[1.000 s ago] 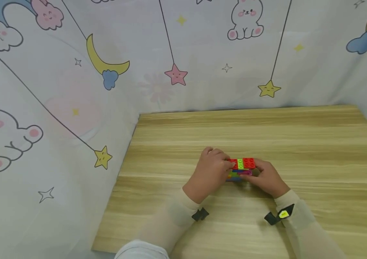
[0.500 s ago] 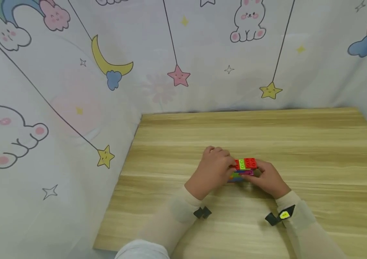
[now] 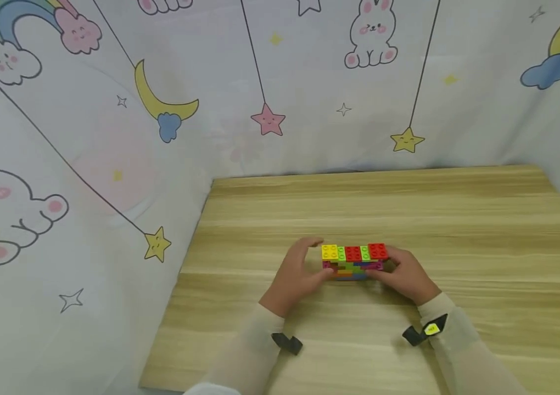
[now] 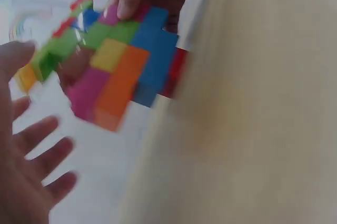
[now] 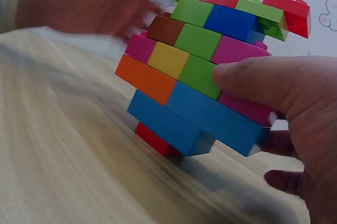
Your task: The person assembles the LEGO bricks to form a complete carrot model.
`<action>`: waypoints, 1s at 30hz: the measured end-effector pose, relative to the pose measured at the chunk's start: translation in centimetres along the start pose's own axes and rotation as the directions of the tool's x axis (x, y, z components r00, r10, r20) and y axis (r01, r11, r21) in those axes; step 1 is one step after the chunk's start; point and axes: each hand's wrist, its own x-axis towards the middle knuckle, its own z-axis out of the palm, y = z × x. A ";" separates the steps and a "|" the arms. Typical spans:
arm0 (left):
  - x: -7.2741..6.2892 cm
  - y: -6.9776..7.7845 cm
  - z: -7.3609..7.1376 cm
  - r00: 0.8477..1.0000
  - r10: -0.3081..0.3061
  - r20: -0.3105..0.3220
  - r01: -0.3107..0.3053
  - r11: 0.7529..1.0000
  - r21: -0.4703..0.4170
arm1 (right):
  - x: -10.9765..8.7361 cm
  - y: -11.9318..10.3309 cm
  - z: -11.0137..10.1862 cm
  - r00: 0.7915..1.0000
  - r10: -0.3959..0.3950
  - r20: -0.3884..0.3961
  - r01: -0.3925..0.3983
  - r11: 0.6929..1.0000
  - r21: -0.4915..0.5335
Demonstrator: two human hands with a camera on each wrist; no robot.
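A wall of stacked toy building blocks [image 3: 353, 254] stands on the table, in red, blue, orange, yellow, green, brown and magenta. It widens upward from a small red block [image 5: 152, 138] at its bottom. My right hand [image 3: 410, 277] holds its right end, thumb on the near face and fingers behind. By the left end is my left hand [image 3: 292, 280], its fingers spread apart and holding nothing. A gap shows between those fingers and the blocks in the left wrist view. At the top left sits a yellow block [image 3: 329, 252]; a red block [image 3: 378, 250] tops the right end.
The wood-grain table [image 3: 384, 208] extends around the blocks on all sides. Behind it and to the left hangs a white cloth [image 3: 211, 66] printed with rabbits, stars and moons. Each sleeve carries a black strap [image 3: 287, 343] near the wrist.
My left hand has let go of the top and moved left, its fingers opening out. The yellow block and the left part of the wall now show. My right hand keeps its hold.
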 end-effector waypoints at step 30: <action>3.3 -4.4 2.7 0.822 -0.561 0.095 0.457 0.551 -0.698 | 2.4 -0.1 0.1 0.929 0.340 -0.144 -0.303 0.926 0.227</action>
